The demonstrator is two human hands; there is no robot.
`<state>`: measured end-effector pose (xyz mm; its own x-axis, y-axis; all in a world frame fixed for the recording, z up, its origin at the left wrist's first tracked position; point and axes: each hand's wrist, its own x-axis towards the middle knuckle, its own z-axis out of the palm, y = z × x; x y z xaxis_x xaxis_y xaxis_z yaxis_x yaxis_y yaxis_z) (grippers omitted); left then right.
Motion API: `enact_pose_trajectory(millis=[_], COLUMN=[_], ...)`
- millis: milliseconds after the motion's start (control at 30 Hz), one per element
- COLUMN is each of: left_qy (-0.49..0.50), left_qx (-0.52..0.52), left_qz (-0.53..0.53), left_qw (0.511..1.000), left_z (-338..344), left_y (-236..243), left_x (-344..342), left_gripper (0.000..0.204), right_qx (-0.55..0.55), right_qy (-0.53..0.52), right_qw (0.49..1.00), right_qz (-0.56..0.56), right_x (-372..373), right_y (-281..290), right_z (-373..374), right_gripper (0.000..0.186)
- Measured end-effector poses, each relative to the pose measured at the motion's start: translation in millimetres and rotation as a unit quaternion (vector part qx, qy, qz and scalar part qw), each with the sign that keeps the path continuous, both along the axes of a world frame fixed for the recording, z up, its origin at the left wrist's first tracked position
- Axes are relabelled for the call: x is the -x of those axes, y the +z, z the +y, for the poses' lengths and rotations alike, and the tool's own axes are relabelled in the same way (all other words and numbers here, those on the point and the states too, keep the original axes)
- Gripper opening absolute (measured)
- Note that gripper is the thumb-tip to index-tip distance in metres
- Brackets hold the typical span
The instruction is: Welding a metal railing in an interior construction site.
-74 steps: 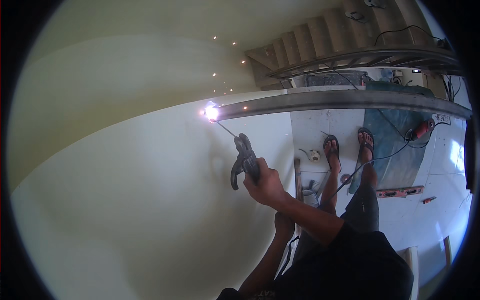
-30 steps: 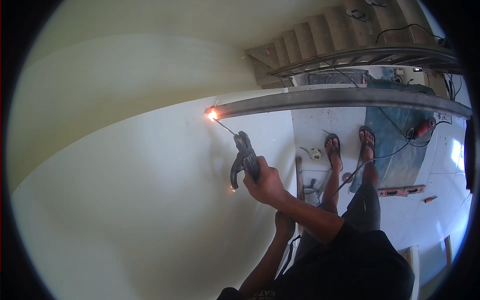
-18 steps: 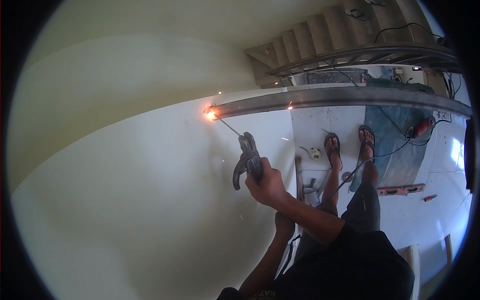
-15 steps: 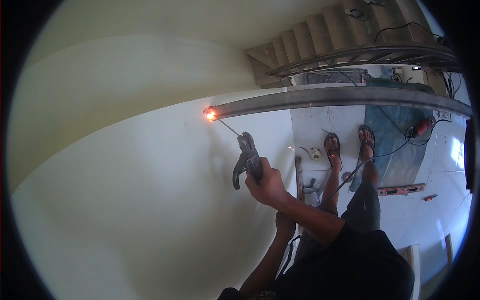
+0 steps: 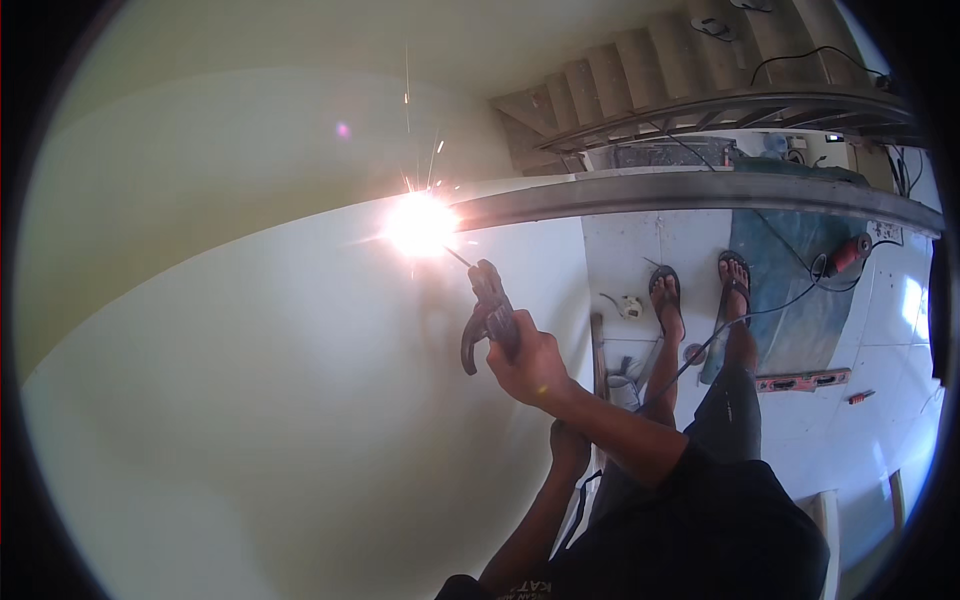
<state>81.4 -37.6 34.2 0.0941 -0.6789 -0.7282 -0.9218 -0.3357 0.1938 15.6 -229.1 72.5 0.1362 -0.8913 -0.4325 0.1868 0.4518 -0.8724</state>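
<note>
My right hand (image 5: 525,365) is closed around a dark welding electrode holder (image 5: 490,305). A thin welding rod (image 5: 458,257) extends from its jaws to a glaring white arc (image 5: 421,224). The arc burns at the left end of a long grey metal beam (image 5: 650,195), where it meets the pale wall (image 5: 300,350); the glare hides the joint itself. Sparks fly upward and sideways. My left hand (image 5: 570,450) is curled up against the underside of my right forearm. Its fingers are mostly hidden, so what it grips cannot be made out.
A staircase (image 5: 640,75) with a metal stringer rises behind the beam. On the tiled floor lie a green sheet (image 5: 790,300), a red angle grinder (image 5: 850,252), a dark cable (image 5: 745,317), a red spirit level (image 5: 803,381), a tape measure (image 5: 630,307) and a screwdriver (image 5: 860,396).
The small orange glow at the beam's end has flared into a bright white arc with sparks. My right hand and the holder have shifted slightly up and left. My left hand has barely moved.
</note>
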Motion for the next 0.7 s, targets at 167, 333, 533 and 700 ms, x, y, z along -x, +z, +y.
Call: enact_pose_trajectory(millis=[167, 333, 533, 700], left_qy=[-0.054, 0.018, 0.016, -0.002], left_qx=[0.049, -0.006, 0.011, 0.021], left_qz=[0.010, 0.001, 0.010, 0.016], left_qw=[0.997, 1.000, 1.000, 1.000], left_z=[9, 1, 1, 1], left_y=[-6, -1, -1, -1], left_x=[-5, 1, 0, 0], left_gripper=[0.025, 0.025, 0.023, 0.023], right_qx=[0.009, 0.000, -0.001, 0.018], right_qy=[-0.002, -0.002, 0.007, -0.003], right_qw=[1.000, 1.000, 1.000, 1.000], right_qz=[0.007, 0.001, 0.011, 0.006], right_x=[-2, 0, 0, -1], right_y=[-1, -2, -2, -4], right_z=[1, 0, 0, 0], right_gripper=[0.033, 0.033, 0.033, 0.032])
